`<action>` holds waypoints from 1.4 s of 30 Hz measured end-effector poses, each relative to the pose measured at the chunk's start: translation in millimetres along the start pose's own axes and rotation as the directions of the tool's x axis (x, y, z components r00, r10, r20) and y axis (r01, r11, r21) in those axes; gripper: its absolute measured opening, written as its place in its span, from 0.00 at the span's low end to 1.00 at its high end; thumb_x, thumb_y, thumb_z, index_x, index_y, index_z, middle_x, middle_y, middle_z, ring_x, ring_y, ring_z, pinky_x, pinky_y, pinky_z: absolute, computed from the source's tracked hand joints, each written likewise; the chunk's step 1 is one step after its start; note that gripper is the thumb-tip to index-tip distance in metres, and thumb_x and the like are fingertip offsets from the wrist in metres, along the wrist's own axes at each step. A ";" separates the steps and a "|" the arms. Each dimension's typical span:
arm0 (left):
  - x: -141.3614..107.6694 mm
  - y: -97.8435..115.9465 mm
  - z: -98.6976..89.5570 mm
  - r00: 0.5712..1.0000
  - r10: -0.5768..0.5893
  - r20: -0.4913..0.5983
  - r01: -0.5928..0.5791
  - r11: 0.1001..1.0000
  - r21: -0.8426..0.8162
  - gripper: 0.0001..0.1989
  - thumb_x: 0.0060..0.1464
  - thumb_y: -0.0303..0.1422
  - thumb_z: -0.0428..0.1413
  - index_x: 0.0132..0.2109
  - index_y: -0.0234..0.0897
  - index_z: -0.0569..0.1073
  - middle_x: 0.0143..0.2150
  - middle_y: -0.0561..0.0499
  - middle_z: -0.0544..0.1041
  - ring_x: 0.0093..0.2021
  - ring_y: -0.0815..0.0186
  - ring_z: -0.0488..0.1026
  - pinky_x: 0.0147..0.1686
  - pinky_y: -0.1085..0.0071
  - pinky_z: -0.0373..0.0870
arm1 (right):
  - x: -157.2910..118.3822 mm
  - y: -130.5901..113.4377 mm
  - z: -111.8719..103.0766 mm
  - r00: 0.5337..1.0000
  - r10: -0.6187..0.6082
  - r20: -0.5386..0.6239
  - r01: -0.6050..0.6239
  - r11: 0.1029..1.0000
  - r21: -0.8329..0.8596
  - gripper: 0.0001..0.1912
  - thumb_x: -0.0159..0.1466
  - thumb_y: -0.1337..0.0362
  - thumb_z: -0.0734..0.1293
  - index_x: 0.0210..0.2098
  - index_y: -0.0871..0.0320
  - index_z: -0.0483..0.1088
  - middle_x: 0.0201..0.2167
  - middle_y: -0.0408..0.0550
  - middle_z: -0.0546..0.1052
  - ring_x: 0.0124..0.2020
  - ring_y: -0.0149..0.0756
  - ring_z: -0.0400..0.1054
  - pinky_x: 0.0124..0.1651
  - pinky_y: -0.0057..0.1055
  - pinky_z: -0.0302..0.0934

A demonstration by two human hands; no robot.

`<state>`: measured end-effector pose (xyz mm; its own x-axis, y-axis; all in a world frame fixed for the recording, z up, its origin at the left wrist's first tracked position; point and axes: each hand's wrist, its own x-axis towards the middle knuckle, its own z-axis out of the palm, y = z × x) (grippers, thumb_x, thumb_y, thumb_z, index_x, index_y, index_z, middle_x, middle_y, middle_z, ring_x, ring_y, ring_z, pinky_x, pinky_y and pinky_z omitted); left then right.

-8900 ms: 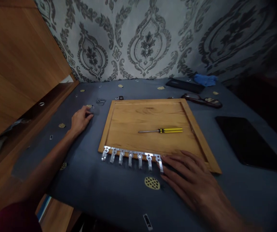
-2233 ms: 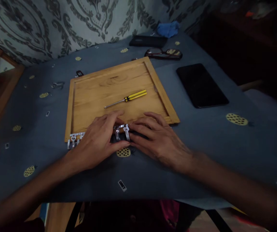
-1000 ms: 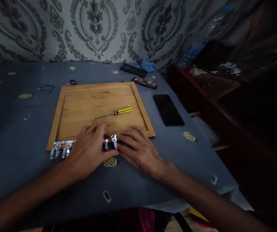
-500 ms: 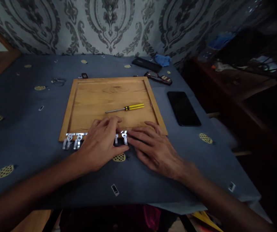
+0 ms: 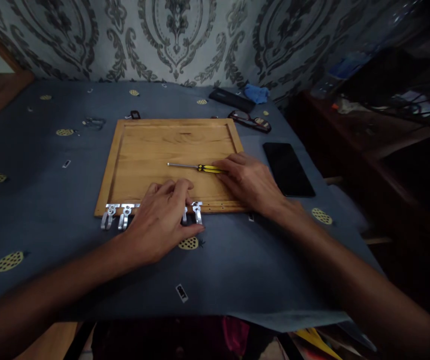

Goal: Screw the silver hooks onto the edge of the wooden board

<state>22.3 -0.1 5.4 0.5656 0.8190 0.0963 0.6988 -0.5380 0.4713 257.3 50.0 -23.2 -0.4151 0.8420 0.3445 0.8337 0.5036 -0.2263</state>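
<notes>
The tabletop [image 5: 252,285], wearing its blue-grey pineapple-print cloth, is supporting a framed, honey-coloured wooden board [image 5: 143,150] lying flat. We are curling our left hand [image 5: 158,220] closed over the silver metal hooks [image 5: 126,216] lining the board's near edge, seemingly steadying them. Above the board, our right hand [image 5: 256,184] is gripping a slim yellow-and-black screwdriver [image 5: 185,165] by its handle, apparently leaving the steel tip free.

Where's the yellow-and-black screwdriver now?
Head view, centre-right over the framed wooden board, the handle of the yellow-and-black screwdriver in the right hand's fingers.
</notes>
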 end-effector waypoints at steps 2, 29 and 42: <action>0.5 -0.1 -0.5 1.000 0.000 0.004 0.000 1.000 -0.003 0.30 0.48 0.38 0.68 0.51 0.37 0.60 0.46 0.47 0.78 0.50 0.52 0.73 0.50 0.53 0.64 | -2.3 1.3 -2.7 0.999 0.007 -0.049 -0.004 0.998 0.064 0.09 0.65 0.66 0.66 0.42 0.58 0.76 0.34 0.51 0.78 0.38 0.42 0.72 0.40 0.37 0.66; -0.5 -1.8 1.9 1.000 -0.001 -0.004 0.001 1.000 0.001 0.30 0.48 0.40 0.68 0.51 0.36 0.63 0.46 0.46 0.77 0.50 0.53 0.73 0.49 0.57 0.64 | -9.2 -86.8 -36.0 0.726 0.369 -0.581 0.068 0.802 0.594 0.10 0.69 0.53 0.64 0.38 0.52 0.68 0.31 0.42 0.75 0.21 0.28 0.67 0.20 0.28 0.61; -0.9 -1.7 1.2 1.000 0.007 0.004 -0.007 1.000 0.001 0.30 0.48 0.40 0.68 0.51 0.35 0.62 0.46 0.47 0.77 0.50 0.53 0.73 0.48 0.57 0.64 | -6.4 -78.5 -24.8 0.732 0.323 -0.600 0.175 0.762 0.623 0.09 0.68 0.54 0.66 0.38 0.53 0.70 0.30 0.41 0.75 0.20 0.25 0.65 0.17 0.24 0.60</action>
<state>21.1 -0.1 3.4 0.5722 0.8144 0.0963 0.6954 -0.5441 0.4695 203.6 0.4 15.0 0.1838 0.6626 0.7260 0.3356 0.6519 -0.6800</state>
